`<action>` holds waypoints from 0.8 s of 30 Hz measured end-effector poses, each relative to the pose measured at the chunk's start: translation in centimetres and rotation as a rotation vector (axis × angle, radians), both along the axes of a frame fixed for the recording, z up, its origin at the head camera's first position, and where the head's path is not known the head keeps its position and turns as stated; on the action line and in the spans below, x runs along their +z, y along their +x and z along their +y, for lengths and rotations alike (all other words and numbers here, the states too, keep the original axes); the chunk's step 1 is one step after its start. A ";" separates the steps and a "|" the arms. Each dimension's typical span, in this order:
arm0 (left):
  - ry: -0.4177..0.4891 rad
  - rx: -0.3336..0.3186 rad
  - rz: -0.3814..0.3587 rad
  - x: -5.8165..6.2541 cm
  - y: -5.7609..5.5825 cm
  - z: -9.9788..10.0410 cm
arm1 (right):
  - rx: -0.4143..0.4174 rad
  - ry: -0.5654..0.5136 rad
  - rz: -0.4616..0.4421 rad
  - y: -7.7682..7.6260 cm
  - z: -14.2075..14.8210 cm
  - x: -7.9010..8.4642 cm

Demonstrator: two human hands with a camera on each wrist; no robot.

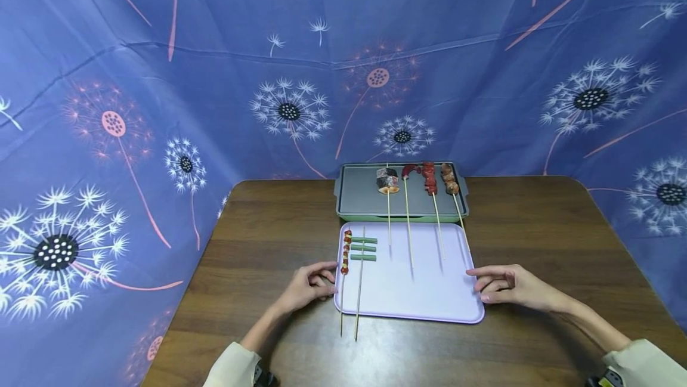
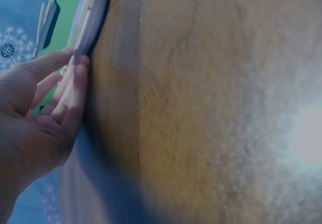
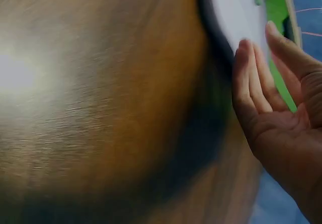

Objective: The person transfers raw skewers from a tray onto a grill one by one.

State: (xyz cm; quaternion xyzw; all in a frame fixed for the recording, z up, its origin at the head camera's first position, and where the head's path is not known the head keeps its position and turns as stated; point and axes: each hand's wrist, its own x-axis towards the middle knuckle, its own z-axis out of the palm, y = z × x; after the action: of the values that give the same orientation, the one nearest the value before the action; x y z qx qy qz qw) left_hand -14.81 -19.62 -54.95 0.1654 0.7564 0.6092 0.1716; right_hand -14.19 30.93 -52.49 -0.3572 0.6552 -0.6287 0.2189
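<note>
A pale lilac tray [image 1: 408, 291] lies on the wooden table in front of the person. My left hand [image 1: 310, 284] pinches its left rim; in the left wrist view the thumb and fingertips meet at the edge. At the right rim is my right hand [image 1: 501, 285], its fingertips touching the edge, fingers fairly straight and thumb apart. On the tray's left side lie a skewer of small red and yellow pieces [image 1: 345, 259] and a skewer with green sticks [image 1: 364, 248] across it. Both skewers' stick ends reach past the front rim.
Behind the tray stands a grey grill plate [image 1: 359, 196] with a green base. On it are a black-and-white wrapped piece [image 1: 387, 180], a curled red piece [image 1: 410, 170], red meat [image 1: 430, 178] and brown meat [image 1: 449, 178], whose sticks extend over the tray. Blue patterned cloth [image 1: 225, 107] hangs around the table.
</note>
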 end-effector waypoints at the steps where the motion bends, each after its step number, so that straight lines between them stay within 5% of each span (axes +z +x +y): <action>1: -0.016 0.001 0.008 0.1 0.2 0.1 | -0.032 0.018 0.014 0.1 0.2 -0.5; 8: -0.104 0.020 -0.022 1.3 1.9 0.8 | -0.260 0.134 0.144 0.7 0.8 -2.4; 16: -0.083 0.076 -0.084 1.6 4.6 1.4 | -0.240 0.154 0.163 0.3 0.8 -2.9; 24: -0.062 0.099 -0.151 1.6 6.0 2.1 | -0.229 0.139 0.176 0.0 0.7 -3.0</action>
State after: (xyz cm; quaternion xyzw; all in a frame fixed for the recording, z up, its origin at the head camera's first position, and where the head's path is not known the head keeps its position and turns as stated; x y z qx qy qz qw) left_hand -8.83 -17.48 -53.39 0.0760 0.7670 0.6039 0.2029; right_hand -14.15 31.61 -55.45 -0.3177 0.7503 -0.5689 0.1120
